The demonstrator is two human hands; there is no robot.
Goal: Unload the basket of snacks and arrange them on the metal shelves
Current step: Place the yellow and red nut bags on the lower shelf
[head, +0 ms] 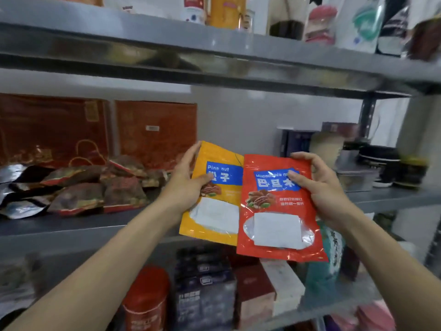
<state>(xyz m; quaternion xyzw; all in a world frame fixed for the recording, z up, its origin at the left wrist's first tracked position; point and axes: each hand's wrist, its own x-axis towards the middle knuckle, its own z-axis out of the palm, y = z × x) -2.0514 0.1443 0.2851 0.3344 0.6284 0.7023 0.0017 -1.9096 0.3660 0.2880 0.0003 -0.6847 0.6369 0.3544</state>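
Observation:
My left hand (188,180) grips a yellow pine nut pouch (214,211) by its left edge, thumb across the front. My right hand (319,187) holds a red nut pouch (276,211) by its right edge, thumb on its blue label. Both pouches stand upright side by side, the red one overlapping the yellow, held in front of the middle metal shelf (71,225). The basket is out of view.
Red gift bags (152,132) and a pile of foil snack packs (78,187) fill the middle shelf's left. Dark boxes and jars (379,163) sit at its right. Bottles line the top shelf (214,41). Tins and boxes (205,292) stand on the lower shelf.

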